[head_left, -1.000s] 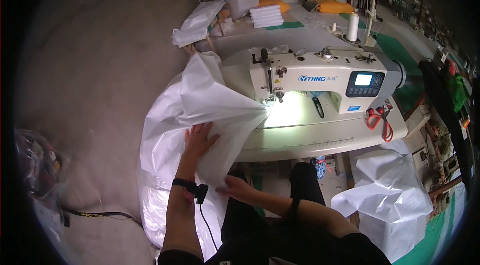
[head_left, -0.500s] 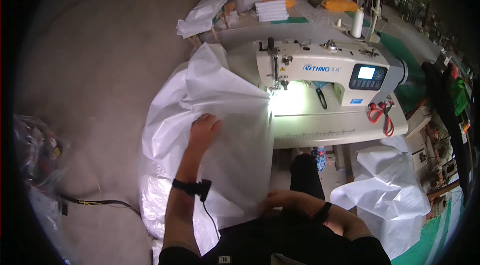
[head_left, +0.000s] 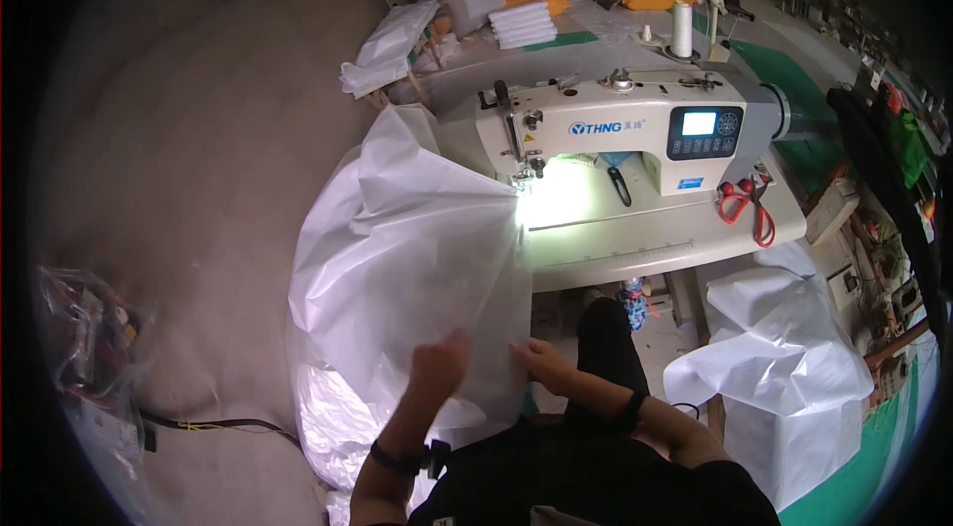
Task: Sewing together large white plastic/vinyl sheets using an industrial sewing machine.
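Observation:
A large white plastic sheet (head_left: pixel 397 258) drapes over my lap and down the left side of the sewing machine (head_left: pixel 625 124). Its top edge runs in folds to the lit needle area (head_left: pixel 522 185). At the sheet's right edge, my right hand (head_left: pixel 541 364) is closed, pinching that edge between thumb and fingers. My left hand (head_left: pixel 439 369) is over the lower middle of the sheet, to the left of the right one. Its fingers are smeared by motion, so their grip is unclear.
Red-handled scissors (head_left: pixel 747 208) and a small dark-handled tool (head_left: pixel 619 186) lie on the machine bed. A white thread cone (head_left: pixel 682 28) stands behind the machine. More white sheeting (head_left: pixel 774 357) is heaped at right. A clear plastic bag (head_left: pixel 94 337) lies on the floor at left.
My left hand has come down the sheet toward me and to the right. My right hand has risen along the sheet's right edge. The whole view has shifted slightly.

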A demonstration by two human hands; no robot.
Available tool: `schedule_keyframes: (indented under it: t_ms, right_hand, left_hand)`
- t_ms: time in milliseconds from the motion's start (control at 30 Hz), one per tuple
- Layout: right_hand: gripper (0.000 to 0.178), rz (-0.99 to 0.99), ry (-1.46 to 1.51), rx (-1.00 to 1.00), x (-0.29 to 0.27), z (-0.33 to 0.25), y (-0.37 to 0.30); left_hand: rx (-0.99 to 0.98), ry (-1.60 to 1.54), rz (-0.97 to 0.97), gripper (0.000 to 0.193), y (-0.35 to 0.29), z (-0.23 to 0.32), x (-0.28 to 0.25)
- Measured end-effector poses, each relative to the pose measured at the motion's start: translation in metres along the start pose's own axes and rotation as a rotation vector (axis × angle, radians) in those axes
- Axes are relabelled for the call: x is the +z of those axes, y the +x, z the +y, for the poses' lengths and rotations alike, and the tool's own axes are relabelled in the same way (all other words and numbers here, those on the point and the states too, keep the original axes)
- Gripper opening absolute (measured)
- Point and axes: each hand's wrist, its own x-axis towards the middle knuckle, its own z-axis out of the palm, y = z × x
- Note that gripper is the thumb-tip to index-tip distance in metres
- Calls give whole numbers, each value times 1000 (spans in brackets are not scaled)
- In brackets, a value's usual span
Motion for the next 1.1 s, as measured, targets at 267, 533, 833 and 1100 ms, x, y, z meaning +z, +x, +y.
schedule_keyframes:
  t_ms: [267, 533, 833, 1100]
  right_hand:
    - [34, 210, -115, -263, 18, -20, 9]
    - [30, 54, -209, 115, 25, 2, -29]
    - [34, 9, -284, 134, 27, -10, -38]
    - [28, 18, -455, -65, 41, -22, -47]
  left_hand:
    - [181, -79, -135, 10, -15, 77, 6]
    - [-115, -54, 233, 30, -7, 6, -12]
    - [4, 93, 283, 33, 9, -78, -45]
    - [377, -355, -167, 7, 16, 44, -39]
